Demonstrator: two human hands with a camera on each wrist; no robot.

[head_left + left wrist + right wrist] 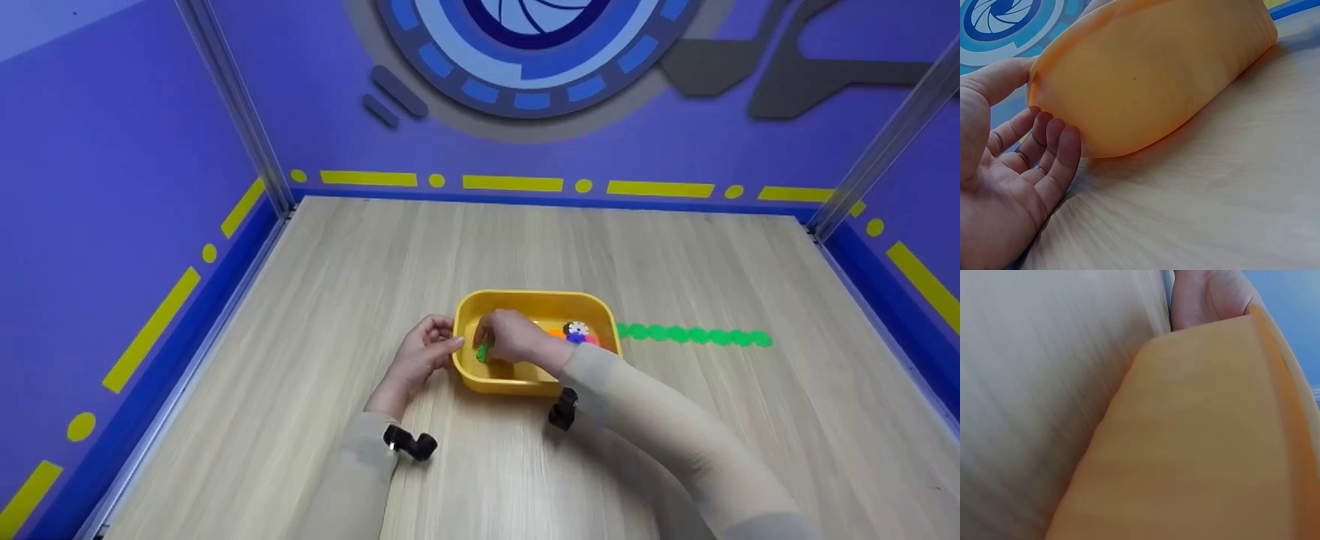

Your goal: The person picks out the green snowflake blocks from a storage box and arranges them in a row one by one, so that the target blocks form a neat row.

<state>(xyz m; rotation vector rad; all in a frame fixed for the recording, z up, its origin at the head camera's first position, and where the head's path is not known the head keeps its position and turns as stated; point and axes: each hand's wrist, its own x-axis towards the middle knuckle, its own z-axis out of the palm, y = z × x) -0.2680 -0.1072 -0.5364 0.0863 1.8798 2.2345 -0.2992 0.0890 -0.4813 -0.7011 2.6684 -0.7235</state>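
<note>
My left hand [424, 356] holds the left end of a yellow plastic tub [517, 386], thumb at the rim and bent fingertips against the outer wall, as the left wrist view shows closely. Down inside the tub reaches my right hand [514, 336], its fingers bent toward a green disc-like piece [482, 352] at the left. Whether they pinch that piece is hidden. Further right in the tub lie a white toothed disc [578, 328], a blue piece [576, 338] and some orange and pink ones, partly behind the right arm. The right wrist view shows mostly the tub's outer wall [1202, 422].
A row of joined green discs [694, 334] lies on the wooden table [360, 262], running right from the tub. Blue panels with yellow marks [512, 183] stand around the back and sides. Each wrist carries a small black camera mount [410, 442].
</note>
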